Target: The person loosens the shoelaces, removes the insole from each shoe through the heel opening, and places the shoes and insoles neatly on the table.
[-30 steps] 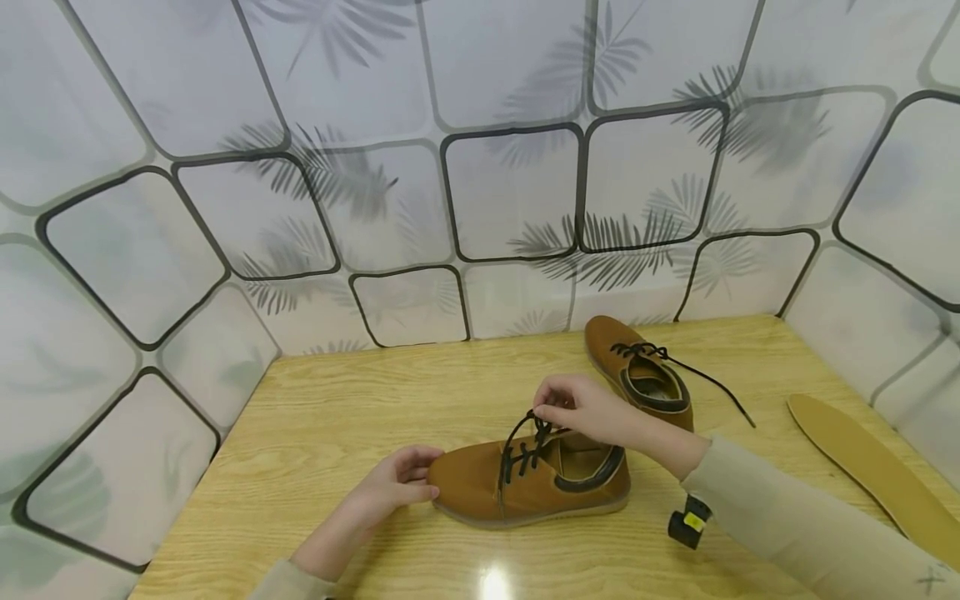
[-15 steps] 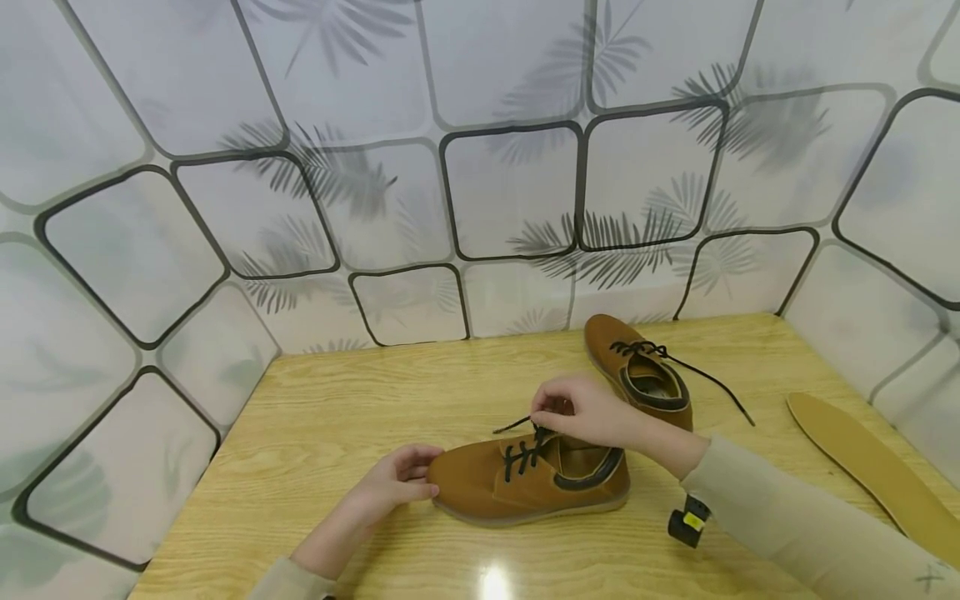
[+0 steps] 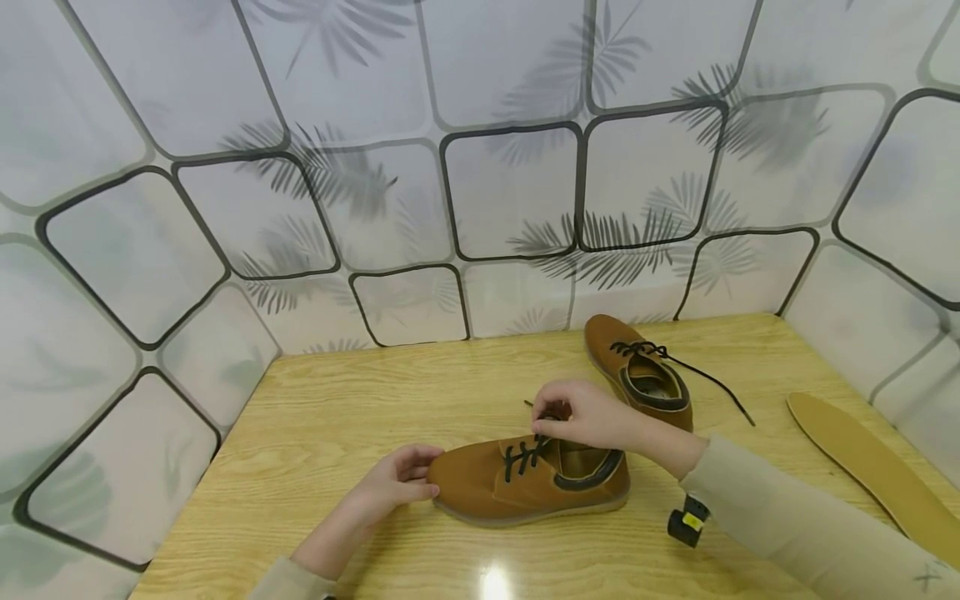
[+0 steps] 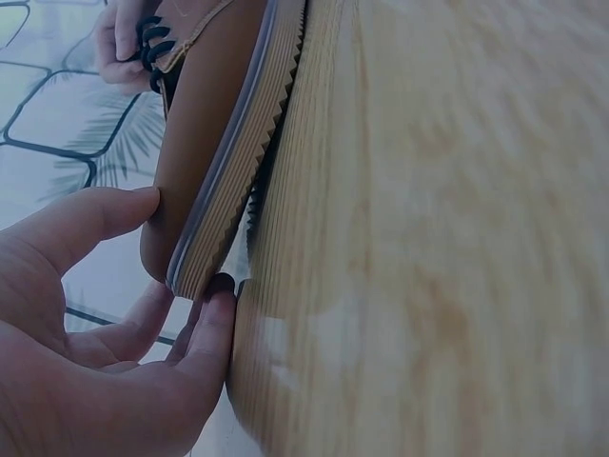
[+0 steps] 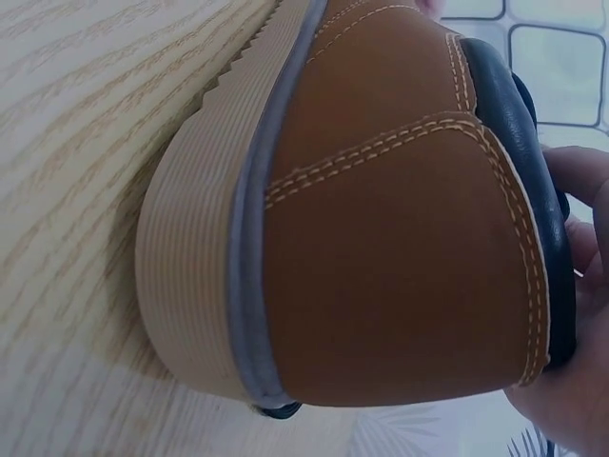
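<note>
A brown lace-up shoe (image 3: 468, 483) stands on the wooden table, toe to the left. My left hand (image 3: 393, 483) holds its toe; in the left wrist view the thumb lies against the leather and a fingertip (image 4: 221, 286) is at the sole's front edge. Above the tongue, my right hand (image 3: 588, 412) pinches the black shoelace (image 3: 525, 457) between thumb and fingers. One lace tip pokes out behind the knuckles; the rest of that strand is hidden by the hand. Seen from the right wrist, the stitched heel (image 5: 400, 276) fills the view, with the hand beyond the dark collar.
Behind the right forearm stands a second brown shoe (image 3: 606, 337), its lace end trailing right over the table. A tan insole (image 3: 862, 454) lies at the right edge. Patterned sheeting (image 3: 517, 192) walls the table (image 3: 337, 408) at the back and sides.
The loose lace end, draped over the shoe's near side a second ago, has swung to the far side and been drawn in towards my right hand. The shoe and left hand stay put.
</note>
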`<control>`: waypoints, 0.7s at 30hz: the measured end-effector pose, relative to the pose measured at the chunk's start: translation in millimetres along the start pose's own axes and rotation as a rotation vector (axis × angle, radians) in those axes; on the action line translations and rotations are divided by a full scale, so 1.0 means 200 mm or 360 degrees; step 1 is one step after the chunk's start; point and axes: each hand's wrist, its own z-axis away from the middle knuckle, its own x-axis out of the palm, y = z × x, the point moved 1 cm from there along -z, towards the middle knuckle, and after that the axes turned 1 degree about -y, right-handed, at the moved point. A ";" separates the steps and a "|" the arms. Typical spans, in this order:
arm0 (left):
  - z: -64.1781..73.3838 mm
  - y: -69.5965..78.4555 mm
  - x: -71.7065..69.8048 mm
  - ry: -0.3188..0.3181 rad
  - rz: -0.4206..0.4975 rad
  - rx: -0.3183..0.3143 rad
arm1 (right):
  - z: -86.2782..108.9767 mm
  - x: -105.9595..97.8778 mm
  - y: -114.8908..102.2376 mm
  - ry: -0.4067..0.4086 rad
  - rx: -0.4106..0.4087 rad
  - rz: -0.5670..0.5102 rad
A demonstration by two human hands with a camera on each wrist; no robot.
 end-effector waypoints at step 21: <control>0.00 -0.01 0.00 0.0012 -0.0007 0.0008 | 0.00 -0.02 0.01 0.0123 0.0176 -0.0248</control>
